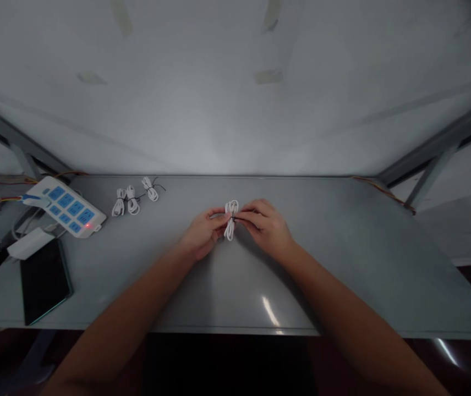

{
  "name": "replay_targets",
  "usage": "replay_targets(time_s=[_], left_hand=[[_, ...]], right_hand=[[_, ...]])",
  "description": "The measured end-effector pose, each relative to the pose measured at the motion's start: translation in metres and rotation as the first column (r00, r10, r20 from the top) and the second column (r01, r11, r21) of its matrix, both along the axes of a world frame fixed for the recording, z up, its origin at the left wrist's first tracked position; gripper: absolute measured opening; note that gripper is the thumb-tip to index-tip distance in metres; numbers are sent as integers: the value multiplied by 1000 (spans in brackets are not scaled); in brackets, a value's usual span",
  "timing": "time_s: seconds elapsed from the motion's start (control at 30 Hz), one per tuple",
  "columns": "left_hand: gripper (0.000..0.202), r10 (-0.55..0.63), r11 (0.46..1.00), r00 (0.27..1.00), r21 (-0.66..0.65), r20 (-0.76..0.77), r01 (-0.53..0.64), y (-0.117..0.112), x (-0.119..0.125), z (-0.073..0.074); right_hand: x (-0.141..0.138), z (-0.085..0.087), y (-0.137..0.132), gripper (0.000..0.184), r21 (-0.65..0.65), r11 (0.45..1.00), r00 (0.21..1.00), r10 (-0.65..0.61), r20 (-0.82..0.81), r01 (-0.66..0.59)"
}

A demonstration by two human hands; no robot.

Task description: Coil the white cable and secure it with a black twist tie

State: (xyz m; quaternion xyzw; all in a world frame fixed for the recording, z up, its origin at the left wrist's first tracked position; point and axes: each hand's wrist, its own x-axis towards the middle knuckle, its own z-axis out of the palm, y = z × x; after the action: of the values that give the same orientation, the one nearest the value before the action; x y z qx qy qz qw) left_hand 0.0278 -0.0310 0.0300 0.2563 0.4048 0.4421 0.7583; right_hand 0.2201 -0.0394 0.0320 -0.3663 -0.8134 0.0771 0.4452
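A bundled white cable (230,230) is held upright over the middle of the grey table, with a dark tie around its waist. My left hand (205,232) pinches the bundle from the left between thumb and fingers. From the right, the fingertips of my right hand (269,226) are pressed together at the dark tie; the tie's ends are hidden by them. Three more tied white cable bundles lie at the back left: one bundle (119,203), a second bundle (132,201) beside it, and a third bundle (150,190) a little apart.
A white power strip (95,217) with blue sockets and a lit red light lies at the left. In front of it are a white box-like piece (31,243) and a dark tablet or phone (45,283). The grey table (367,264) meets a pale wall panel (219,121) behind.
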Motion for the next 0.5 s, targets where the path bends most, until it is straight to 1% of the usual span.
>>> replay_targets(time_s=[0.07, 0.17, 0.23, 0.3, 0.37, 0.43, 0.47, 0.5], left_hand=[[22, -12, 1000, 1000, -11, 8, 13, -1, 0, -1], [27, -20, 1000, 1000, 3, -3, 20, -2, 0, -1], [33, -6, 999, 999, 36, -39, 7, -3, 1, -1], [39, 14, 995, 995, 104, -95, -4, -3, 2, -2], [45, 45, 978, 985, 207, -165, -10, -2, 2, -2], [48, 63, 948, 969, 319, -239, 17, -2, 1, -4], [50, 64, 927, 960, 373, -274, 45, -1, 0, -4], [52, 67, 898, 949, 432, -309, 77, -1, -1, -5]], right_hand=[[0, 1, -1, 21, 23, 1000, 999, 9, 35, -9], [0, 3, -3, 22, 44, 999, 994, 5, 111, -10], [-1, 5, -4, 21, 53, 999, 986, -13, 169, 4], [-2, 6, -6, 20, 38, 999, 982, -35, 187, 28], [-4, 7, -8, 18, -40, 998, 989, -40, 144, 46], [-6, 6, -8, 16, -187, 981, 998, -33, 55, 43], [-7, 6, -7, 15, -282, 959, 999, -35, -1, 33], [-7, 5, -6, 13, -386, 923, 997, -45, -62, 18]])
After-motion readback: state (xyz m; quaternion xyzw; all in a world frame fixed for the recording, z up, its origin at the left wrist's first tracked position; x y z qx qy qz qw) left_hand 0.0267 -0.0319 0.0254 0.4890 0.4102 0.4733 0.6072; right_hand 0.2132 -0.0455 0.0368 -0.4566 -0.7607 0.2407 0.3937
